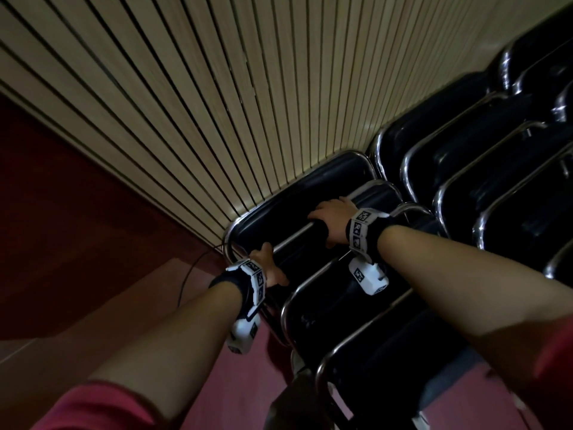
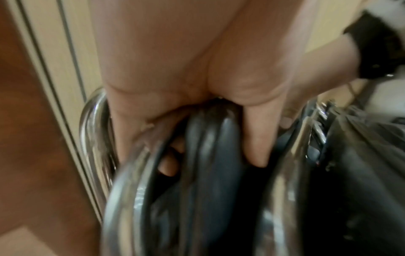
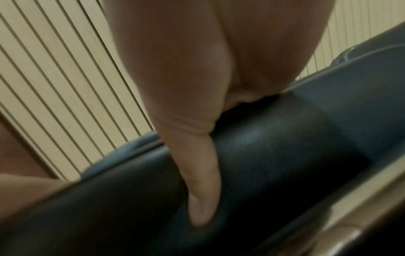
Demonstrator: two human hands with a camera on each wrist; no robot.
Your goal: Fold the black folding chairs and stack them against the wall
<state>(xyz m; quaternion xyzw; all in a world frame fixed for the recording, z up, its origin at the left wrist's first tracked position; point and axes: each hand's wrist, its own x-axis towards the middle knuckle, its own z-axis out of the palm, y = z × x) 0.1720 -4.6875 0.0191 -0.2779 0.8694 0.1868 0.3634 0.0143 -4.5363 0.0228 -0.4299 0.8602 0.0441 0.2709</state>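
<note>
1. Fingers point(image 2: 256, 138) of the left hand point(image 1: 269, 268) curl over the edge of a folded chair point(image 1: 310, 212), thumb on the near side and the others tucked behind the black pad beside its chrome frame point(image 2: 94, 121).
2. Right hand point(image 1: 331, 220) wraps the same chair's padded top further along; its thumb point(image 3: 203, 181) lies down the black vinyl and the rest go over the far side, out of sight.
3. Held at both ends, this chair stands upright near the slatted wall point(image 1: 186, 103), with another folded one between it and the slats.
4. Beside it a row point(image 1: 465, 197) of folded chairs already leans in overlapping order along the wall, so much of the stacking looks done.
5. What is left, I judge, is settling this chair into the row; whether more chairs wait elsewhere cannot be told.
6. Red floor point(image 1: 62, 212) lies left.
</note>
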